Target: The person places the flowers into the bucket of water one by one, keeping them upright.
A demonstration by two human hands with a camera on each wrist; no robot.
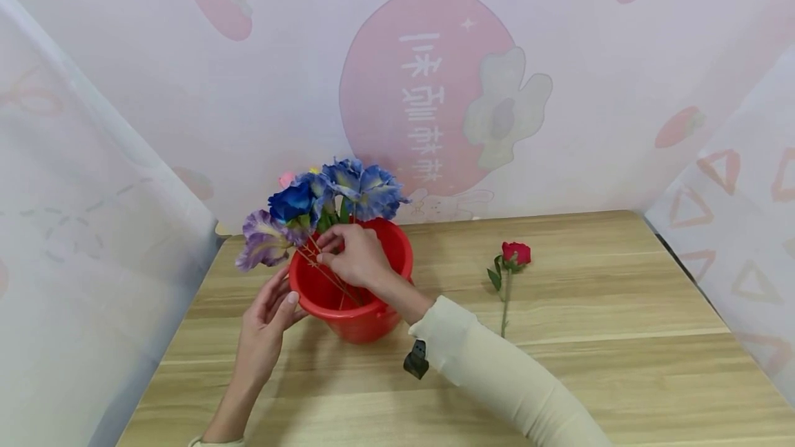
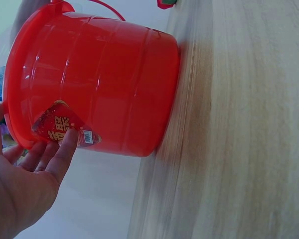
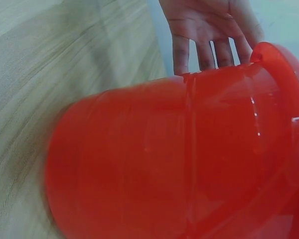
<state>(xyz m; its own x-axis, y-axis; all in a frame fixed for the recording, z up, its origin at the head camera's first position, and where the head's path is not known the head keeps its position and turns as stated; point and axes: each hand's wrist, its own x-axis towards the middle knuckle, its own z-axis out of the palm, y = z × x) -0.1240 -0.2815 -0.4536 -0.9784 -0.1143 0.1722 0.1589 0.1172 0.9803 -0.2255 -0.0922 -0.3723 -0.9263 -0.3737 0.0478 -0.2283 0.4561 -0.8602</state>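
Observation:
A red plastic bucket (image 1: 357, 326) stands upright on the table, holding artificial flowers. My left hand (image 1: 263, 330) grips its left side, thumb at the rim and fingers against the outer wall. In the left wrist view those fingers lie by a dark red label (image 2: 65, 124). Over the bucket's mouth, my right hand (image 1: 357, 254) pinches thin flower stems (image 1: 335, 280) between thumb and fingers. A purple iris-like flower (image 1: 263, 239) leans out over the left rim, beside a blue rose (image 1: 292, 203). Larger blue flowers (image 1: 366, 190) rise at the back.
One red rose (image 1: 517, 254) with a green stem lies on the wooden table (image 1: 590, 295) right of the bucket. Bits of a pink flower (image 1: 286, 179) show behind the blue ones. A black device (image 1: 416, 361) hangs under the right wrist. Printed cloth walls (image 1: 279, 88) enclose the table.

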